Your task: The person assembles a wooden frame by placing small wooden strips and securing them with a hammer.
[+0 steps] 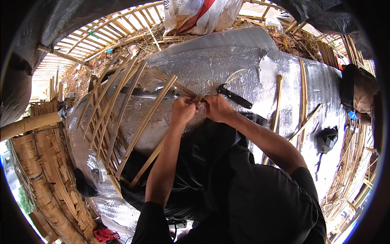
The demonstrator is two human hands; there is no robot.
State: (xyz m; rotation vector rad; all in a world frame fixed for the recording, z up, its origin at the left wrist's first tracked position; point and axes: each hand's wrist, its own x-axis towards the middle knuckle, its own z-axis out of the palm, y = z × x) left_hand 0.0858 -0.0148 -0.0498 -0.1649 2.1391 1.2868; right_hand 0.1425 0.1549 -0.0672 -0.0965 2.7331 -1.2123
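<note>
Both hands meet at the end of a bamboo slat [185, 88] on a lattice frame. My left hand [185, 110] is closed, its fingers pinching the slat's end, where a small tie or strip seems wrapped. Close beside it, my right hand [217, 107] has its fingers pressed together at the same spot; what they hold is too small to make out. The bamboo frame [107, 110], made of several parallel slats on a crosspiece, leans over my left side and lap. Just beyond my right hand lies a black-handled tool with a curved head [235, 96].
Silver foil sheeting [215, 65] covers the ground. A long, dark blade-like tool [150, 93] lies behind the slats. Loose bamboo strips [303, 101] and a small black pouch [327, 139] are at right. Woven bamboo [44, 162] stands left; a white sack [199, 16] is at the far side.
</note>
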